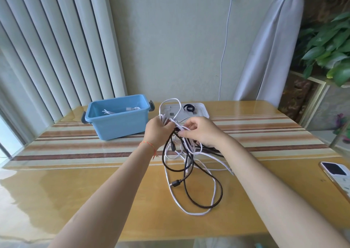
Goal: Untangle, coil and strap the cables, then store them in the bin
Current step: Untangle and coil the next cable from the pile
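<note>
Yellow counter (94, 200): left hand (158, 132) and right hand (200, 132) raised, fingers gripping tangled cables (189, 172) dangling below; blue bin (117, 122) left.

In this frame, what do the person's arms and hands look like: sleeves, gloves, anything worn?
Both forearms are bare, with no sleeves in view, and both hands are gloveless. The left hand has a thin orange-red string bracelet at the wrist, with a loose end hanging. Nothing is worn on the right hand.

A phone (336, 174) is lying at the bench's (94, 191) right edge; a leafy plant (327, 47) is standing beyond.
</note>
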A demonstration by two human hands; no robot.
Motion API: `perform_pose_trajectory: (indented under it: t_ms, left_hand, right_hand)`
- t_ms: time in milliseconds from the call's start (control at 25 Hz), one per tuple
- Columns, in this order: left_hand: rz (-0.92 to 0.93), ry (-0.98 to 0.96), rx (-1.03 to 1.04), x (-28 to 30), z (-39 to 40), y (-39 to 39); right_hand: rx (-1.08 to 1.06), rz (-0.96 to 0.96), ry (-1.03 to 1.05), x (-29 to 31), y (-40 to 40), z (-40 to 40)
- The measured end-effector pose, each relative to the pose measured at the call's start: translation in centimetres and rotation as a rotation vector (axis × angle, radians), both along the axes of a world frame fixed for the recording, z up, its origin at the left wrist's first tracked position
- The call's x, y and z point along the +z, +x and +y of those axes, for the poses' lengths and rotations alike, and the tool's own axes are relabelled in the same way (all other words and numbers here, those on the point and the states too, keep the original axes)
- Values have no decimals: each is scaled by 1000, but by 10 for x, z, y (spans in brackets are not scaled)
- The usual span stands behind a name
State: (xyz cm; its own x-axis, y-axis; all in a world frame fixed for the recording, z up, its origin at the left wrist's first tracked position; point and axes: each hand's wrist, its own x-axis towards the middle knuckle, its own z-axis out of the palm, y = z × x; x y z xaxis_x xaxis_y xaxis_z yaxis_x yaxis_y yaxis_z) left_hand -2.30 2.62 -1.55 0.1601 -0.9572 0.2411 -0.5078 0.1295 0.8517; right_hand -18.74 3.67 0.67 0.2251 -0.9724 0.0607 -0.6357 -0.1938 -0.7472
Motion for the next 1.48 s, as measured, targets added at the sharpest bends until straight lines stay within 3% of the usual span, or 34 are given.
perform_pose_trajectory:
  t_ms: [160,280,360,480,600,760,800,920,1040,1080,1200,1320,1400,1480]
  left_hand:
    - [-28,59,-63,2,-5,-1]
    - [168,103,43,1,-8,23]
    - [146,76,125,0,-7,42]
    - [112,36,238,-3,-8,45]
    - [181,115,142,-8,-14,37]
    - [268,156,-47,-1,-10,28]
    - [267,141,-83,3,-7,25]
    - [411,93,-188,20,2,16]
    - [686,89,-214,23,4,25]
    - [672,122,-201,20,5,29]
    - [468,237,-116,13,6,36]
    - [505,174,78,12,-1,42]
    - [629,162,55,16,-4,46]
    - [623,157,-35,23,-5,44]
  right_hand:
    - [-15,29,-156,0,9,-7]
    - [-263,1,-303,1,-15,-22]
    - [-415,-22,-326,4,-41,-27]
    - [-577,220,-259,1,-62,-31]
    - [-346,465,-37,2,-53,-34]
    - [-91,10,-140,20,-17,-21]
    - [-41,-15,-145,21,-8,-18]
    - [23,177,-115,9,9,-17]
    - [-120,184,-20,3,-3,-20]
    - [-111,209,41,3,-8,-21]
    - [-8,559,134,-9,-19,-29]
    - [-294,753,-79,-7,-24,-32]
    - [-435,640,-298,2,-29,-38]
    - [-355,244,-359,16,-22,-42]
